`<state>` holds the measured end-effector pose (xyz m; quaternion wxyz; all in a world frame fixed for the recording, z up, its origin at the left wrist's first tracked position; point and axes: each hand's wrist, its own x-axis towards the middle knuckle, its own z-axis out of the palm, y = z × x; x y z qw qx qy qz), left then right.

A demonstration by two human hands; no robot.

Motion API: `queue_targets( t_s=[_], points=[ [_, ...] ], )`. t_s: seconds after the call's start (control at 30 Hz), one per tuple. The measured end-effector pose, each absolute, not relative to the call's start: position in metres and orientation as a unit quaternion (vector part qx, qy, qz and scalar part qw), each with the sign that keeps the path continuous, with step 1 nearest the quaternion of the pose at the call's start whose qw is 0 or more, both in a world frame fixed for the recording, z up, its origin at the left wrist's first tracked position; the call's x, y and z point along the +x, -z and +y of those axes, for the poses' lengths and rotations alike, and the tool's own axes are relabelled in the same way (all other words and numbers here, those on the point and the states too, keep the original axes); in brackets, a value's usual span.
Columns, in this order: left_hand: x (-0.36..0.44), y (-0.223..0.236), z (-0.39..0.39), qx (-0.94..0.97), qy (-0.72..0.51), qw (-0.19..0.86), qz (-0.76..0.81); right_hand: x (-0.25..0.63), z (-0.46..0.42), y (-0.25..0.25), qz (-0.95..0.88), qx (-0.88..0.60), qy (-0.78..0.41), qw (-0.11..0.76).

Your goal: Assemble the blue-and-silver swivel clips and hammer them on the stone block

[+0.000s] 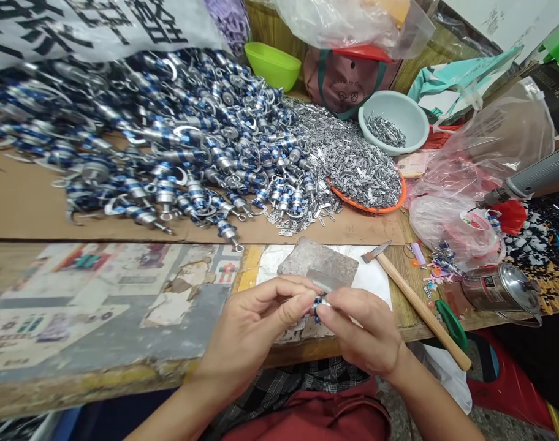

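My left hand [256,327] and my right hand [360,334] meet at the table's front edge, fingertips pinched together on one small blue-and-silver metal part [319,302]. Just beyond them lies a grey stone block [319,262] on a white sheet. A wooden-handled hammer [417,304] lies to the right of the block, its head pointing away from me. A large heap of blue-and-silver hook parts [169,135] covers the cardboard further back.
An orange tray [390,205] holds a mound of small silver plates. Behind it stand a pale bowl [390,122] with metal pieces and a green bowl [273,64]. A metal tin [502,291], plastic bags and a grey tool [532,177] crowd the right.
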<state>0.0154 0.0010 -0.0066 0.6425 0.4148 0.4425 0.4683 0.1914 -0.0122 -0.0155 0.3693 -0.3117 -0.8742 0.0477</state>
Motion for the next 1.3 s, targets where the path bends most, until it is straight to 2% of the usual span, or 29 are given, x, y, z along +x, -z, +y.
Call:
queue_targets(
  t_s=[0.17, 0.33, 0.5, 0.63, 0.77, 0.83, 0.93, 1.1, 1.3],
  points=[
    [0.024, 0.013, -0.002, 0.35, -0.477, 0.663, 0.46, 0.188, -0.017, 0.011, -0.854, -0.346, -0.063, 0.382],
    [0.035, 0.019, -0.012, 0.244, -0.492, 0.668, 0.502, 0.188, -0.022, 0.009, -0.809, -0.41, -0.166, 0.387],
    [0.039, 0.014, -0.019, 0.253, -0.466, 0.706, 0.47, 0.191, -0.03, 0.01, -0.772, -0.434, -0.222, 0.408],
    [0.044, 0.016, -0.019, 0.262, -0.478, 0.697, 0.466, 0.204, -0.013, -0.002, -0.78, -0.438, -0.261, 0.363],
    [0.05, 0.021, -0.02, 0.271, -0.523, 0.647, 0.485, 0.214, 0.051, -0.007, -0.791, -0.501, -0.126, 0.326],
    [0.051, 0.022, -0.021, 0.279, -0.535, 0.636, 0.482, 0.209, 0.087, -0.002, -0.812, -0.557, -0.07, 0.159],
    [0.054, 0.021, -0.021, 0.275, -0.548, 0.626, 0.481, 0.189, 0.121, 0.008, -0.813, -0.575, -0.053, 0.078],
    [0.057, 0.021, -0.022, 0.262, -0.561, 0.62, 0.482, 0.174, 0.129, 0.011, -0.809, -0.583, -0.047, 0.051],
    [0.055, 0.03, -0.022, 0.273, -0.568, 0.608, 0.483, 0.205, 0.108, -0.003, -0.817, -0.563, -0.088, 0.09]
  ],
)
